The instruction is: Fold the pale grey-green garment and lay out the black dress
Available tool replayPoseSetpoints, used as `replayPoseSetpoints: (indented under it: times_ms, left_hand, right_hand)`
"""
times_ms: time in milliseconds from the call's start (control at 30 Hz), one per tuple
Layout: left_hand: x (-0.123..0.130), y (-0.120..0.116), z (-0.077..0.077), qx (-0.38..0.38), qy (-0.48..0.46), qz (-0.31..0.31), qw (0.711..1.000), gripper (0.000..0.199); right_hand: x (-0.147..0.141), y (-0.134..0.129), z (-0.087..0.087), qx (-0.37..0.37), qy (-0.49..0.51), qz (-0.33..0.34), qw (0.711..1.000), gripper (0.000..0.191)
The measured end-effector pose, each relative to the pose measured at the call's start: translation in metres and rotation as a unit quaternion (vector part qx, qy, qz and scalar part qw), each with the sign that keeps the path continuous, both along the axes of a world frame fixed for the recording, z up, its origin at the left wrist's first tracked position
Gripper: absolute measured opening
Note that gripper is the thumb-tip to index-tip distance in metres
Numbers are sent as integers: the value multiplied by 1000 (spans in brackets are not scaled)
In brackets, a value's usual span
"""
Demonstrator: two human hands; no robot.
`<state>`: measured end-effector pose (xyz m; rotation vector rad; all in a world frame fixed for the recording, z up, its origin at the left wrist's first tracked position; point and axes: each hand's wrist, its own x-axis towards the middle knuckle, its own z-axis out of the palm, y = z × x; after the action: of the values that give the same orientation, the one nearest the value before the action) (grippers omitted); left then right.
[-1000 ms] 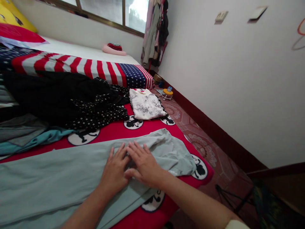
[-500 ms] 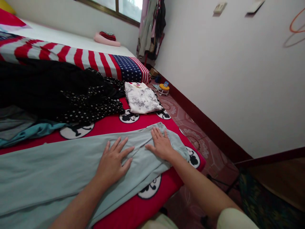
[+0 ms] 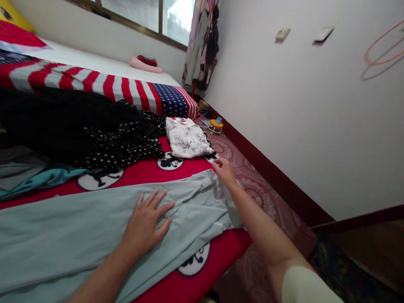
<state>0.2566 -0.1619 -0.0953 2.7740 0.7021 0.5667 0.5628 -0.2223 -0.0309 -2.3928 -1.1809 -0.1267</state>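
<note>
Pale grey-green trousers [image 3: 94, 219] lie stretched across a red bed cover [image 3: 176, 174] with round black-and-white prints. My left hand [image 3: 147, 221] rests flat on the cloth, fingers spread. At the far right corner of the trousers, my right hand [image 3: 224, 170] is closed in a pinch at the fabric's edge. The cloth there is raised and creased, partly hidden behind my forearm. Just beyond that hand sits a folded white patterned garment [image 3: 189, 138] on top of black dotted cloth.
Black clothing [image 3: 57, 126] and a dotted garment [image 3: 126, 145] are heaped at the left, beside teal cloth [image 3: 47, 179]. A second bed with a striped, starred blanket [image 3: 126, 90] stands behind. Tiled floor [image 3: 252, 191] and a white wall [image 3: 299, 105] lie right; a small yellow-topped stool [image 3: 216, 123] stands there.
My right hand has gone from lying flat on the trousers to pinching their far right corner, lifting the end of the cloth. My left hand stays spread in place. The view has tilted slightly upward.
</note>
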Motion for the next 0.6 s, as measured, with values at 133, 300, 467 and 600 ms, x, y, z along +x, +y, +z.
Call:
replayPoseSetpoints:
  times_ms: [133,300,467,600]
  left_hand:
    - [0,0,0,-4,0,1,1000,38]
    - [0,-1,1,-5,4,2,1000,37]
    - [0,-2,2,-8,2,4,1000,36]
    - [1,-2,2,-6,4,2,1000,36]
  right_hand:
    - [10,9,-13,-51,3,-23,998,35]
    - [6,-2,-29,-77,-26,-48,996,24]
    - [7,-3,-26,-100,-58,-29,993,14]
    - [-17,9,-6,-79,-90,38,992,22]
